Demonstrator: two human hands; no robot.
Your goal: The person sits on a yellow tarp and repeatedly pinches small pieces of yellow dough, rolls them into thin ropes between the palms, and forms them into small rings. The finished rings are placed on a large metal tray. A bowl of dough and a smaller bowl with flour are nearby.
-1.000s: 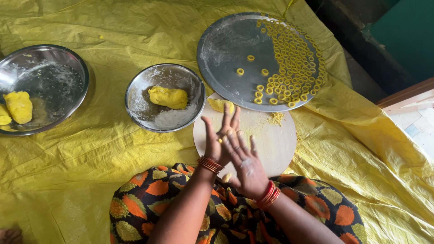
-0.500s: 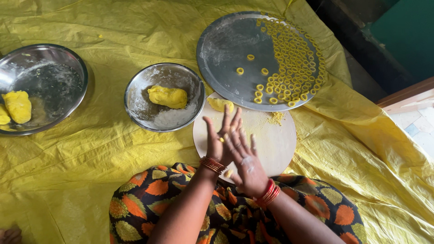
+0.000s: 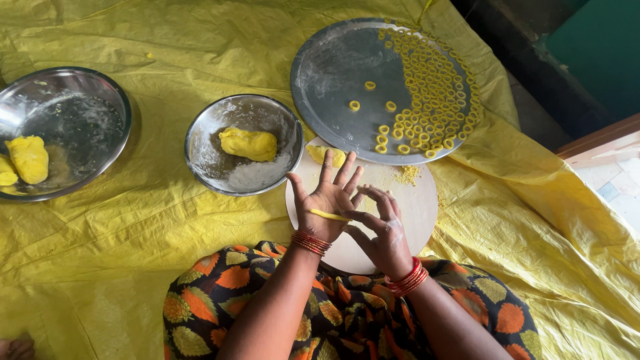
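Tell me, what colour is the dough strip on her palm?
Yellow: the thin dough strip lies across the left hand, head view.

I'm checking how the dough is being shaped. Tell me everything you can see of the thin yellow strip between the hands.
The thin yellow strip is a slim rope of soft-looking dough, bright yellow and smooth. It lies roughly level across the open palm of the left hand, whose fingers are spread upward. The fingers of the right hand rest against its right end. It is held above the round pale board.
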